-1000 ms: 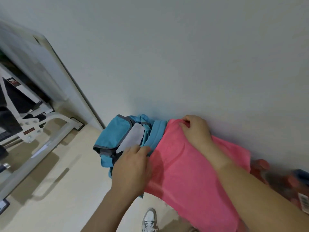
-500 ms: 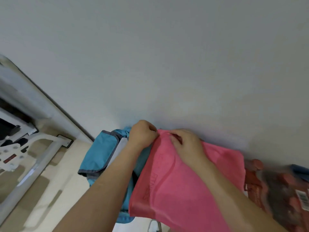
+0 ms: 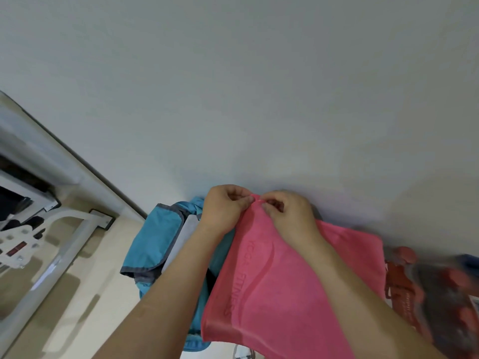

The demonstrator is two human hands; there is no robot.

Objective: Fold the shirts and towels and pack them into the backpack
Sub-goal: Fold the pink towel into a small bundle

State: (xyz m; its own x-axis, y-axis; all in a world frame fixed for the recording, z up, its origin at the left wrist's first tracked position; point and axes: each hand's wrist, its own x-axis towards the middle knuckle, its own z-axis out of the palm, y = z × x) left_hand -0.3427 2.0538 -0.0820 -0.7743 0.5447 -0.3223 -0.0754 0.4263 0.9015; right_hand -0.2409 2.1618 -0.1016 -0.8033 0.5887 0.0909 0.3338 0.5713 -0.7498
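Dangling beneath left hand (image 3: pixel 225 211) and right hand (image 3: pixel 289 215), towel (image 3: pixel 290 294)

A pink embossed towel (image 3: pixel 290 288) hangs draped, overlapping a blue, grey-trimmed backpack (image 3: pixel 153 242) beside it.

Grey surface (image 3: pixel 259 99) runs out past my left hand (image 3: pixel 225 209) and right hand (image 3: pixel 288 212). Pink towel (image 3: pixel 298 294) lies partly on it below both hands, near end hanging off. Blue backpack (image 3: pixel 153 242) at the edge, left of left hand; resting on it or not, can't tell. Blurred red packs (image 3: pixel 404 281) right of right forearm.
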